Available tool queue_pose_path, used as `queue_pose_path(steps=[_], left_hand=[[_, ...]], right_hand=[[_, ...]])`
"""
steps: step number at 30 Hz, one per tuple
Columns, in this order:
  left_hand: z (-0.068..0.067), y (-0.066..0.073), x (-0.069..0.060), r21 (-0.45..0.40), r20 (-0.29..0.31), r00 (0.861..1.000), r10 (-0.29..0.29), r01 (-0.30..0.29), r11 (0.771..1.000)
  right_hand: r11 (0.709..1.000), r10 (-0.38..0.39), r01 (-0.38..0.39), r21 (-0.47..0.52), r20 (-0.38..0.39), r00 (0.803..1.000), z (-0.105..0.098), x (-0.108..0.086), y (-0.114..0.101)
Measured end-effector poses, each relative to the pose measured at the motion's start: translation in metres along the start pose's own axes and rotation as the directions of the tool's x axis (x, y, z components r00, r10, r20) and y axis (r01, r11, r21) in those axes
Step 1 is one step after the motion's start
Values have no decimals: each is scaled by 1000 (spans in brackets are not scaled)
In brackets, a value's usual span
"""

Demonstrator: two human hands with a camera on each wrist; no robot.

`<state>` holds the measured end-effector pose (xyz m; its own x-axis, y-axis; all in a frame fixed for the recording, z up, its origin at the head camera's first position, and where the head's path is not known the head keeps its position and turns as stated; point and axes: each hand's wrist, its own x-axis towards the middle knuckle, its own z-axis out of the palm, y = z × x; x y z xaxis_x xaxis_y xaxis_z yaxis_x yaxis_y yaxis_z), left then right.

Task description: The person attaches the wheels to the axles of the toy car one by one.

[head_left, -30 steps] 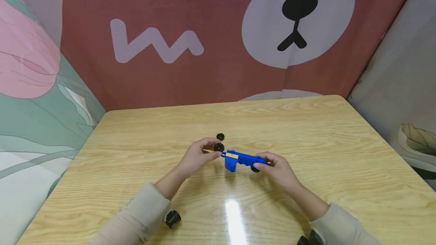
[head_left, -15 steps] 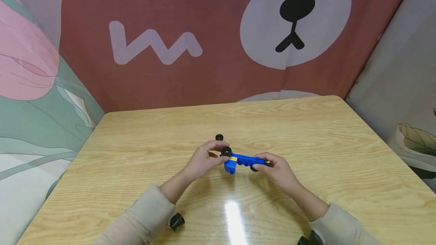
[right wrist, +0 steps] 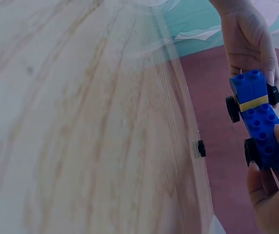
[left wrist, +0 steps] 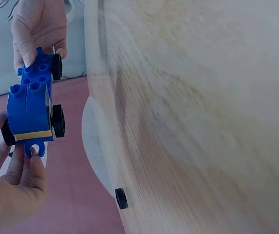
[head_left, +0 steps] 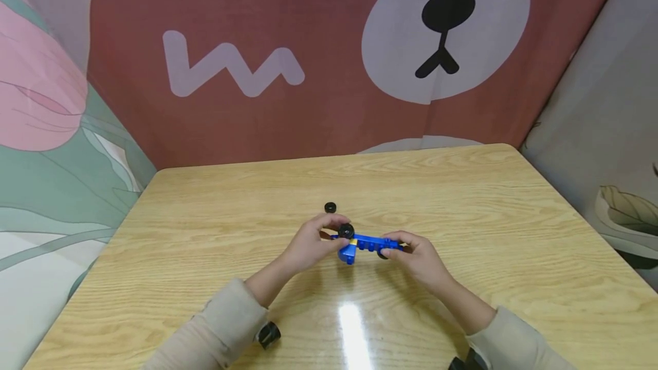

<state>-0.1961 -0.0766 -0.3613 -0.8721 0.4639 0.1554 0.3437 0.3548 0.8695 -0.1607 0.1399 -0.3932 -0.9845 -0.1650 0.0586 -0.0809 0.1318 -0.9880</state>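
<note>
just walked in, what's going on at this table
A person holds a blue car above the table with both hands. The right hand grips one end, while the left hand pinches a black wheel against the cab end; whether it is fully seated, I can't tell. Two wheels are on the car's opposite side. One loose wheel lies on the table, beyond the hands.

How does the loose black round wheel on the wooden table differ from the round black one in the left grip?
The loose wheel lies on the wooden table; the held wheel is raised, against the blue toy car. The loose wheel is untouched; the left grip pinches the held wheel. Both are black and round.
</note>
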Motion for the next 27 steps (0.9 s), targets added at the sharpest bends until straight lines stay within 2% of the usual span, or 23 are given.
queue_pose_path(steps=[8, 14, 21, 24, 27], left_hand=[[1, -1, 0, 23, 20, 999, 26, -26, 999], [2, -1, -1, 10, 33, 999, 9, -9, 1000], [4, -2, -1, 5, -3, 1000, -16, 16, 1000], [8, -4, 0, -39, -28, 999, -33, 32, 999], [12, -5, 1, -125, -36, 995, -94, 89, 988]], right_hand=[[1000, -3, 2, -9, -10, 1000, 0, -1, 0], [1000, 4, -4, -16, -21, 1000, 0, -1, 1], [1000, 0, -1, -24, -24, 1000, 0, -1, 0], [1000, 4, -4, -25, -25, 1000, 1, -1, 1], [999, -14, 13, -39, -35, 999, 1, -2, 1]])
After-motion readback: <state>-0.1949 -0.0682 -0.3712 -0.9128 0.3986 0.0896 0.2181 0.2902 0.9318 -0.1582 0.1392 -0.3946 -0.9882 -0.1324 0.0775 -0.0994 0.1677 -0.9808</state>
